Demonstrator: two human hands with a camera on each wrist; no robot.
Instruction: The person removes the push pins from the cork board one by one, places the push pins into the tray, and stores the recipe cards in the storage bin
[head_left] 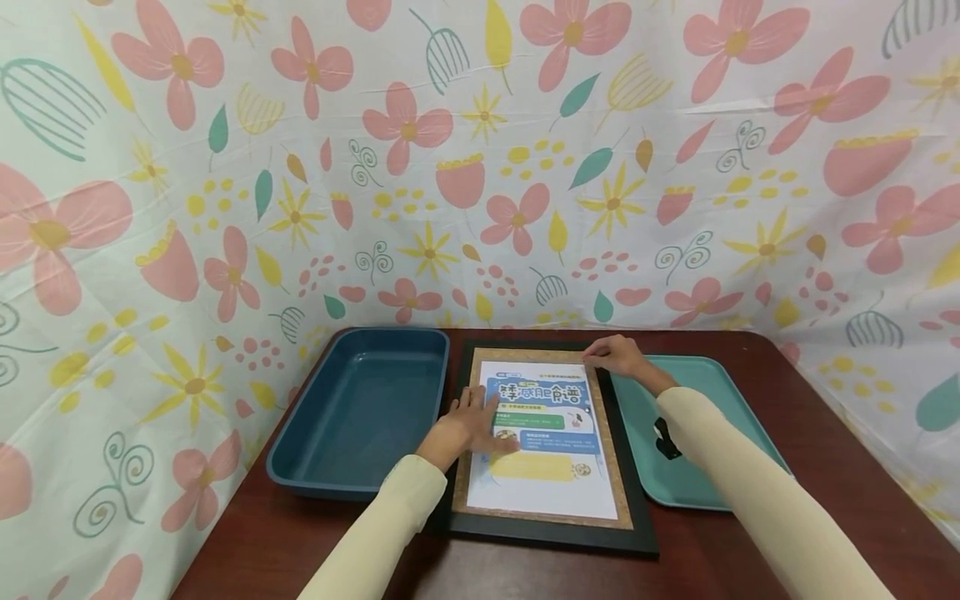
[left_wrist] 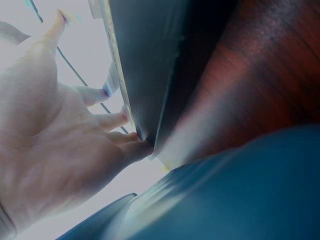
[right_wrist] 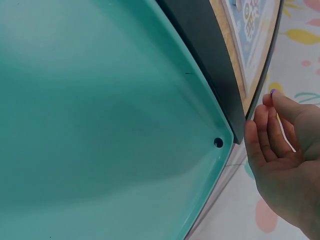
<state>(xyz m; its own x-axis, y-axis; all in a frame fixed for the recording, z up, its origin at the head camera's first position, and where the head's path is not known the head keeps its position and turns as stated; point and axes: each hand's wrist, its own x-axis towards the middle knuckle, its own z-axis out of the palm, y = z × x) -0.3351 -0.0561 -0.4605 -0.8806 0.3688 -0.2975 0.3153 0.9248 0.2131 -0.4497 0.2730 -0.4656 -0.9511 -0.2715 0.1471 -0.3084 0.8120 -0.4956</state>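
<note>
A printed sheet [head_left: 543, 492] with a colourful heading lies on a cork board [head_left: 517, 356] in a black frame [head_left: 555, 537]. My left hand [head_left: 465, 429] rests on the sheet's left side, fingers spread; in the left wrist view the left hand [left_wrist: 50, 130] reaches over the frame's edge. At the top right corner of the sheet is my right hand [head_left: 618, 357]. Close up in the right wrist view, the right hand [right_wrist: 290, 150] pinches a small purple thing [right_wrist: 273, 92] between thumb and forefinger, mostly hidden by the fingertips.
A deep blue tray [head_left: 277, 467] stands left of the board, near the left hand. On the right, a shallow green tray [head_left: 667, 467] sits close beside the frame, under my right forearm. Behind the brown table [head_left: 247, 558] hangs a flowered cloth [head_left: 420, 192].
</note>
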